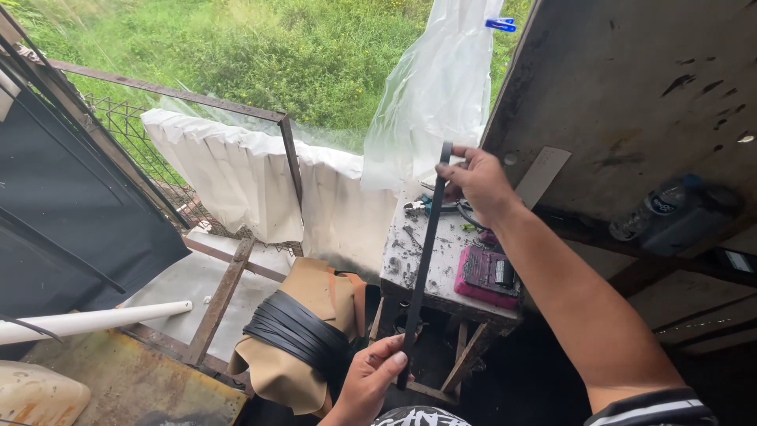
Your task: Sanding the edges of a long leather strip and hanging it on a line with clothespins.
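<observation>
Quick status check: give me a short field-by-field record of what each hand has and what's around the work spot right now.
left hand: left hand pinches the lower end of the black strip
right hand: right hand grips the strip's upper end
strip: long, thin, stretched nearly straight between both hands, tilted a little
below: bundle of black strips wrapped around tan sheet material
bench: small worktable with a pink box and scattered scraps
behind: clear plastic bag hanging, white cloth over a railing

One head-worn camera, looking down and forward from the person's own eye level, close above both hands (430, 276), facing the cluttered desk (441, 272), railing (169, 99) and grass (260, 47) beyond
</observation>
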